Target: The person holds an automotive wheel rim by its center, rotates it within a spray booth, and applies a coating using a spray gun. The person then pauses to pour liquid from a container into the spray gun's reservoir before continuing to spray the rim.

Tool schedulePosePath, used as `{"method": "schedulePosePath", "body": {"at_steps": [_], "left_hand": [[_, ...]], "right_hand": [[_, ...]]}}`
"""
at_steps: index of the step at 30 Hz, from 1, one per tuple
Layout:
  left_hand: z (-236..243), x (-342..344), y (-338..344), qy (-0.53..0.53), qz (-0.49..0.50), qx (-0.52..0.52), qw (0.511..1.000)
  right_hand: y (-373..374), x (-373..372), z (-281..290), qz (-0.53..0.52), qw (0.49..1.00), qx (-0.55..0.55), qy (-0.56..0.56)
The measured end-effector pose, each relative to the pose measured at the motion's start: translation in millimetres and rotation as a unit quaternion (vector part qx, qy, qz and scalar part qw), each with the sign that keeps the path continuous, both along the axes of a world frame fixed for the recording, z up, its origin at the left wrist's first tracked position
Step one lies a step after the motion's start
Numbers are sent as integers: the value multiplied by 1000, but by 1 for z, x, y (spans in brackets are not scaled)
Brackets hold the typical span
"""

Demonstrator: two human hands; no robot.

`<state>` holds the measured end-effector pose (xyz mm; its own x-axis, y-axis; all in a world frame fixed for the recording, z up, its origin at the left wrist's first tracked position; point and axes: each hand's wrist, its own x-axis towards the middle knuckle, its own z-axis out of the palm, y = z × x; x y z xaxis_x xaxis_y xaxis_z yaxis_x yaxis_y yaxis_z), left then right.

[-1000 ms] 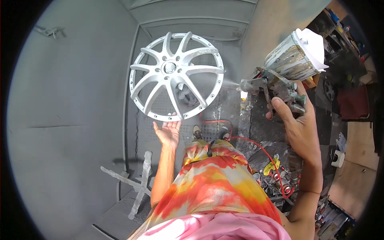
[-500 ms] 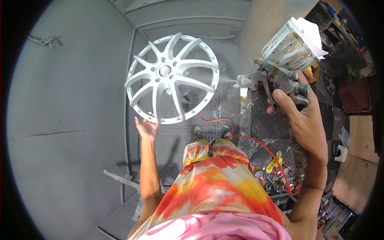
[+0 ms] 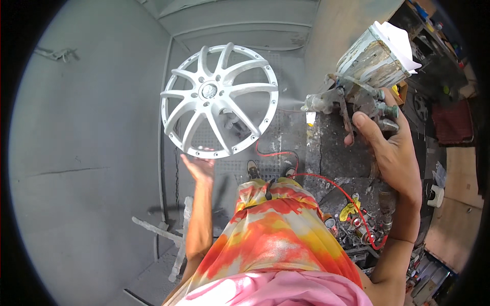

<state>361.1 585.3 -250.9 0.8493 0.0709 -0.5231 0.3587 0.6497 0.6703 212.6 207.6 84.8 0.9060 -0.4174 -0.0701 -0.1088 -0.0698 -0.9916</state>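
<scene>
A white multi-spoke wheel rim [image 3: 241,65] stands face-up in front of me, its spokes running out to a ring of small holes. At its lower edge is my left hand [image 3: 200,167], palm up, thumb spread and fingers stretched out, partly hidden behind the rim they touch. To the right, my right hand [image 3: 390,148] is wrapped round a paint-crusted spray gun [image 3: 352,99], thumb at the back and a finger by the trigger. Its nozzle points left at the rim, with a faint mist between them. A paint-streaked cup [image 3: 375,56] with white lining sits on the gun.
A red hose [image 3: 332,183] curves across the stained floor. Cans and a yellow cloth [image 3: 349,209] lie at lower right. A grey-coated stand [image 3: 181,239] is by my left forearm. The grey wall [image 3: 81,132] rises at left; cluttered shelves [image 3: 434,56] stand far right.
The wheel rim has turned counterclockwise. My left hand has slid right along its lower edge. My right hand and the spray gun have shifted slightly right; the mist persists.
</scene>
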Motion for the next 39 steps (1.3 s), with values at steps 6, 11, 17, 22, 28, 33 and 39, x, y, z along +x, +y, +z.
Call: {"method": "schedulePosePath", "body": {"at_steps": [6,11,17,22,28,33,39], "left_hand": [[22,-10,-30,-31,-63,3,997],[14,21,15,-22,-92,75,993],[35,85,57,-43,-199,131,970],[19,120,90,-25,-44,41,998],[-1,76,76,-42,-61,32,997],[-2,23,21,-1,-28,-38,999],[16,-13,-16,-26,-62,-58,996]], "right_hand": [[-7,22,-2,3,998,-60,4],[2,21,0,23,1000,-8,-3],[-4,15,3,36,998,-53,-11],[13,9,6,21,998,-63,-6],[21,2,9,28,998,-52,-5],[6,11,5,13,997,-80,-8],[0,5,8,53,997,-60,19]]}}
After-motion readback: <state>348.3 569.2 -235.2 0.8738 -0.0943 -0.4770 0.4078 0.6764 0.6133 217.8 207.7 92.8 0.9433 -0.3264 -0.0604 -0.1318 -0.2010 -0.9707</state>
